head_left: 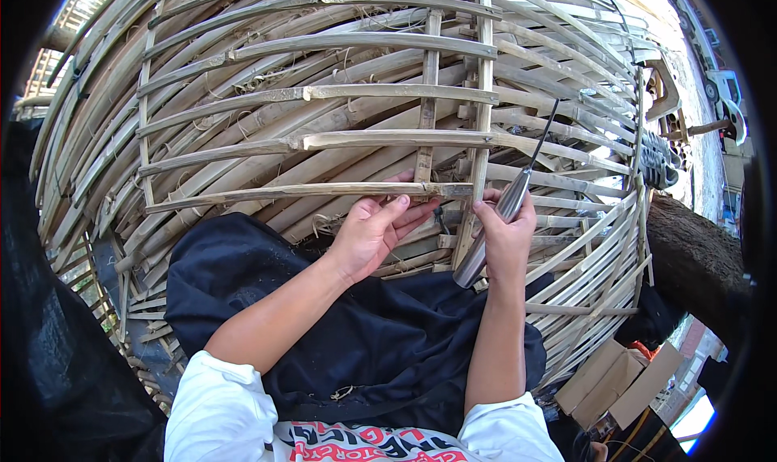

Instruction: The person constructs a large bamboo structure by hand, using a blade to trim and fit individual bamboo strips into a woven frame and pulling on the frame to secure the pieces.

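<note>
A ladder-like frame of pale split-bamboo slats lies across my lap and the ground in front of me. At its lowest bamboo slat (324, 190), my left hand (374, 234) has a finger behind the strip and the thumb just below it, with the other fingers stretched toward the slat's right end. My right hand (506, 235) is wrapped round an awl (515, 196) with a thick metal handle and a thin dark shaft. The shaft points up and to the right, away from the slats' ends. Beside this hand runs an upright bamboo strip (482, 97), close to my thumb.
Curved bamboo strips (267, 158) are heaped behind the frame. Dark cloth (364, 332) covers my lap. On the right are a woven bamboo section (591, 284), a thick log (696, 243) and an open cardboard box (619, 381). Black sheeting (73, 357) hangs at the left.
</note>
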The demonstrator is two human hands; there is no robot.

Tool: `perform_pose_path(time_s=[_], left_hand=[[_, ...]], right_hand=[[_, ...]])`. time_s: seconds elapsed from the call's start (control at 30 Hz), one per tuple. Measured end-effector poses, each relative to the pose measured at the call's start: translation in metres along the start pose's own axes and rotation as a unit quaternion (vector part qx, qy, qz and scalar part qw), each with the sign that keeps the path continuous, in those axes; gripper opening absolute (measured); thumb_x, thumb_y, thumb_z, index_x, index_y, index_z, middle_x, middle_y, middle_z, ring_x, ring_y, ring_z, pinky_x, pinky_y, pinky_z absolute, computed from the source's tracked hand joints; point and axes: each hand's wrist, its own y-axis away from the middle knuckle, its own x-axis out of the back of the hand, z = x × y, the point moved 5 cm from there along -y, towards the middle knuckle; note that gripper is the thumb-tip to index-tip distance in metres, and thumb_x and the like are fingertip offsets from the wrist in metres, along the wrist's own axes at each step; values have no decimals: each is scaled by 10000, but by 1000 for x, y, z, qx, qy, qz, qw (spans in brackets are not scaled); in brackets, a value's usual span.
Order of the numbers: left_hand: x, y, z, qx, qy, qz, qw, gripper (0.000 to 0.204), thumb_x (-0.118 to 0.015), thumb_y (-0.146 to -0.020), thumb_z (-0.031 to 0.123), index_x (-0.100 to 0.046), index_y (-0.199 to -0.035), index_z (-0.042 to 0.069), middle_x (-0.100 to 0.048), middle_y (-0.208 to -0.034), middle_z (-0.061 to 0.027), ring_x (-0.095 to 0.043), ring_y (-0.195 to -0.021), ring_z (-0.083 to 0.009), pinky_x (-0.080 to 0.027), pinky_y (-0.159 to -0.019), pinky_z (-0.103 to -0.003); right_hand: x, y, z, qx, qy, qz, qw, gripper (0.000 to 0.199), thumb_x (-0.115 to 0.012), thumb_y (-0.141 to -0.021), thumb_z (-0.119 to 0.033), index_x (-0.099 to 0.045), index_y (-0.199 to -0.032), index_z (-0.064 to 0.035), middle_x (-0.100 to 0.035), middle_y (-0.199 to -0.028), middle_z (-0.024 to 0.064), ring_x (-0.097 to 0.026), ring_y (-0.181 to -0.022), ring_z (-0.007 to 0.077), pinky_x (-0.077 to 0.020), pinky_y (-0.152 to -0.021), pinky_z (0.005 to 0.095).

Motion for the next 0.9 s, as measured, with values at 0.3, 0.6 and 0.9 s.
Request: perform_pose_path(time_s=[0.3, 0.6, 0.9], left_hand=[[6, -1, -4, -8, -29, -1, 1000, 375, -513, -989, 39, -493, -1358, -27, -566, -1355, -182, -537, -1291, -274, -389, -1145, -407], [0, -4, -7, 1, 39, -44, 998, 538, -505, -907, -83, -371, -1426, -39, -493, -1420, -217, -465, -1359, -289, -332, -1186, -418], [6, -4, -14, -6, 112, -18, 993, 538, -536, -882, -80, -401, -1400, -33, -487, -1423, -218, -436, -1374, -315, -300, -1205, -457]], right_hand=[[-7, 1, -1, -14, 17, 16, 1000, 302, -787, -822, -145, -541, -958, -34, -632, -799, 29, -594, -622, 72, -459, -462, 220], [-13, -8, 13, -44, 19, -21, 999, 371, -807, -811, -175, -555, -1042, -29, -644, -781, 36, -644, -638, 112, -487, -469, 240], [-11, -9, 18, -67, 13, -42, 997, 512, -827, -778, -139, -484, -1141, -28, -663, -835, 66, -668, -663, 130, -516, -459, 242]])
